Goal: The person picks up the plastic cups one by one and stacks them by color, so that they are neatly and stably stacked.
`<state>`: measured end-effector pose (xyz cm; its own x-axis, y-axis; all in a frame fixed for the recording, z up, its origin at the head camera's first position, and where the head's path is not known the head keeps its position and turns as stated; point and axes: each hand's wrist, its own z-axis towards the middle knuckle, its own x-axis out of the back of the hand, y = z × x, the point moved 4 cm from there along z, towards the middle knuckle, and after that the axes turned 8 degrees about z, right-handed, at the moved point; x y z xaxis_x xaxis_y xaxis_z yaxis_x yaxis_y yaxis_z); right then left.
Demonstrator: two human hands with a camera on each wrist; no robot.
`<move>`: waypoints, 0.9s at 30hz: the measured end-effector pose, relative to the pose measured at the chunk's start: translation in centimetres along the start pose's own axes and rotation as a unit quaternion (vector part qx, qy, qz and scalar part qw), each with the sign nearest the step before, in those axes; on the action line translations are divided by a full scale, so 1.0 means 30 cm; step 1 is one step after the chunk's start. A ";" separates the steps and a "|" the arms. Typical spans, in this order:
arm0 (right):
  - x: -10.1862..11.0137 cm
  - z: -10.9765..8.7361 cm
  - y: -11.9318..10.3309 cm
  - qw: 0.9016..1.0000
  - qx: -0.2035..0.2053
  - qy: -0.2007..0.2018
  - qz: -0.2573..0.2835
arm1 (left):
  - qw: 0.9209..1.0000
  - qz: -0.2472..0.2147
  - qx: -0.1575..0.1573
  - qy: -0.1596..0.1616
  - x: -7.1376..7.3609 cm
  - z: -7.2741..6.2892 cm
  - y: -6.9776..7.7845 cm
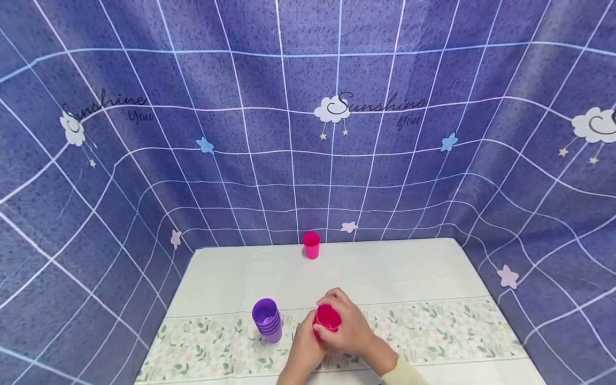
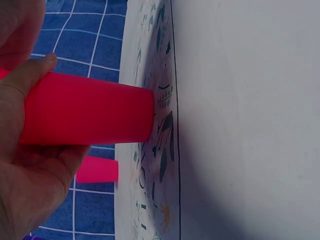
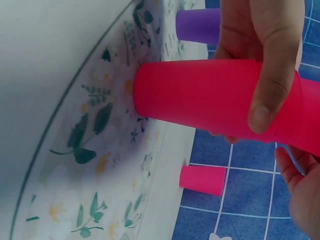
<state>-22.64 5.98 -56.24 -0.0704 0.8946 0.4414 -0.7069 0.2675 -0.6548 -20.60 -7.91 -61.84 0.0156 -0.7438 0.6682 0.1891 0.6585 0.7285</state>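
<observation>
Nested pink cups [image 1: 329, 316] stand upright between the two hands, low over the front part of the table. My left hand [image 1: 308, 345] grips the lower cup's side, its thumb lying across the wall in the right wrist view. Up at the rim, my right hand [image 1: 353, 326] holds the upper pink cup [image 3: 311, 102], with the thumb at the near side and fingers around the far side. The lower pink cup [image 3: 200, 90] has its base at or just above the cloth; contact is unclear. How many cups are nested is hidden by the hands.
A stack of purple cups [image 1: 269, 323] stands left of the hands. Farther back, one pink cup [image 1: 312, 246] sits upright near the table's rear edge. A white cloth [image 1: 231, 272] with a floral band covers the table, and blue gridded curtains [image 1: 308, 171] enclose it.
</observation>
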 end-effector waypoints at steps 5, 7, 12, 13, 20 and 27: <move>-0.016 -0.012 0.009 0.999 -0.033 -0.004 -0.003 | 1.000 -0.018 -0.005 0.009 0.007 -0.003 0.001; -0.022 -0.016 0.012 0.999 -0.042 -0.005 -0.007 | 1.000 -0.017 -0.004 0.013 0.007 -0.004 0.004; -0.033 -0.025 0.017 0.997 -0.070 -0.021 -0.017 | 1.000 -0.010 0.002 0.016 0.005 -0.006 0.007; -0.035 -0.027 0.018 0.997 -0.075 -0.024 -0.018 | 1.000 -0.011 0.003 0.015 0.006 -0.006 0.006; -0.041 -0.039 0.022 0.995 -0.097 -0.035 -0.015 | 0.999 -0.040 0.024 -0.006 0.006 -0.003 -0.001; -0.038 -0.051 0.034 0.994 -0.107 -0.038 0.003 | 0.999 -0.047 0.008 -0.006 0.001 -0.005 -0.001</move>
<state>-22.20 5.79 -58.35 -0.1338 0.8688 0.4767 -0.5412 0.3389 -0.7696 -20.47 -7.96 -61.87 -0.0131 -0.8007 0.5989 0.1727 0.5881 0.7901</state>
